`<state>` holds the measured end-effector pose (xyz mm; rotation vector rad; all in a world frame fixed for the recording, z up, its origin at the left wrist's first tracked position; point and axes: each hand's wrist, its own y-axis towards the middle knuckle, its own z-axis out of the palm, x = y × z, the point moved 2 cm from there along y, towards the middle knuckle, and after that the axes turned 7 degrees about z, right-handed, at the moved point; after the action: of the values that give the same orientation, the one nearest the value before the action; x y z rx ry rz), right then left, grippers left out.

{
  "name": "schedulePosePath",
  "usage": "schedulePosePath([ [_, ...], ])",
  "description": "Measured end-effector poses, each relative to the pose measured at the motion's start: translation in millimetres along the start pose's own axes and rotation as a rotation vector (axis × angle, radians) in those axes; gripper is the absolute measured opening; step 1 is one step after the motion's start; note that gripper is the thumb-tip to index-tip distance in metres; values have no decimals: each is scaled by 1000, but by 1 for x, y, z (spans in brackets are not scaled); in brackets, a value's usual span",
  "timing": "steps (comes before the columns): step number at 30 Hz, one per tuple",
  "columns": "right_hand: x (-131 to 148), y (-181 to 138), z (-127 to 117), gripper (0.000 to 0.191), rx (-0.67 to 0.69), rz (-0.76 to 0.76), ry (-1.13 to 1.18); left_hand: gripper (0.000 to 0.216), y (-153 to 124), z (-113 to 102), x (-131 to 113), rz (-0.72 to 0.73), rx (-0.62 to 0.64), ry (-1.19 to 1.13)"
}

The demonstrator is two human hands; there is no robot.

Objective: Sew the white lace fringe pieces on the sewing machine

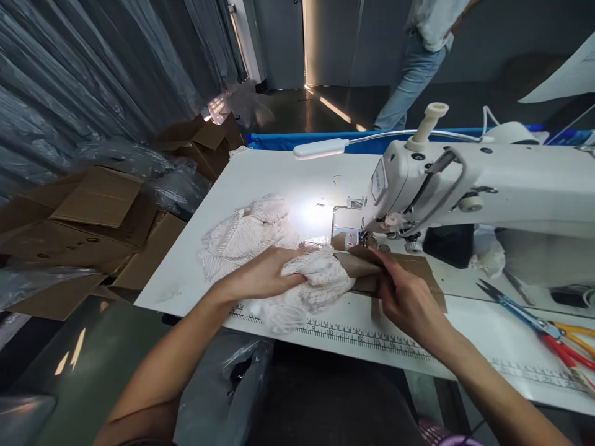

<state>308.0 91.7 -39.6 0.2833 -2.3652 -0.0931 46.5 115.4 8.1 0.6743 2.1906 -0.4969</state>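
Observation:
A sewing machine [418,186] stands on the white table, its presser foot [365,238] close above the needle plate. My left hand [264,272] is closed on a bunched white openwork knit fabric [320,275], left of the needle. To the right of it, my right hand [406,291] pinches the edge of a folded brown piece [356,272], in front of the presser foot; whether it is cloth or paper I cannot tell. More white knit fabric [248,232] lies heaped beyond my left hand. The tips of my right fingers are partly hidden.
Blue-handled scissors [520,310] lie at the right beside orange and red handles [574,341]. A lit lamp [320,148] hangs over the table. A printed ruler [357,337] runs along the front edge. Cardboard boxes [88,217] sit at left; a person [418,62] stands behind.

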Motion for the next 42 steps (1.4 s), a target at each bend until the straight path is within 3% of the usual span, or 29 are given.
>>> schedulePosePath([
  [2,-11,-10,-14,56,36,84,-2,26,-8,-12,0,-1,24,-88],
  [5,-29,-27,-35,57,144,238,115,24,-24,-36,1,-39,-123,-68],
  [9,-42,-40,-45,79,273,360,323,23,-27,-54,-11,-140,-400,302],
  [12,-42,-38,-38,55,262,289,222,21,6,-34,-20,-245,-467,743],
  [15,-36,-33,-35,41,9,154,-49,35,59,5,-15,-306,-415,910],
  [18,-27,-34,-40,39,-205,29,-207,33,103,36,-7,-155,-345,960],
  [21,-21,-43,-52,40,-212,-81,-66,39,117,42,-10,37,-414,998],
  [24,-13,-55,-60,43,-115,-117,172,43,98,36,-24,265,-464,853],
  [26,-6,-61,-61,44,-53,-114,242,45,74,36,-35,372,-375,597],
  [28,1,-64,-58,44,-20,-118,280,50,52,43,-43,421,-193,276],
  [30,5,-60,-52,41,-14,-101,332,58,38,51,-47,352,-129,43],
  [34,0,-39,-31,22,-74,115,548,68,42,64,-33,50,-281,-300],
  [36,-7,-27,-17,18,-93,279,701,70,54,69,-22,-7,-332,-433],
  [39,-21,-16,0,29,-77,443,848,66,72,73,-7,0,-329,-416],
  [42,-35,-13,1,31,-101,493,865,62,80,73,-2,-29,-259,-361],
])
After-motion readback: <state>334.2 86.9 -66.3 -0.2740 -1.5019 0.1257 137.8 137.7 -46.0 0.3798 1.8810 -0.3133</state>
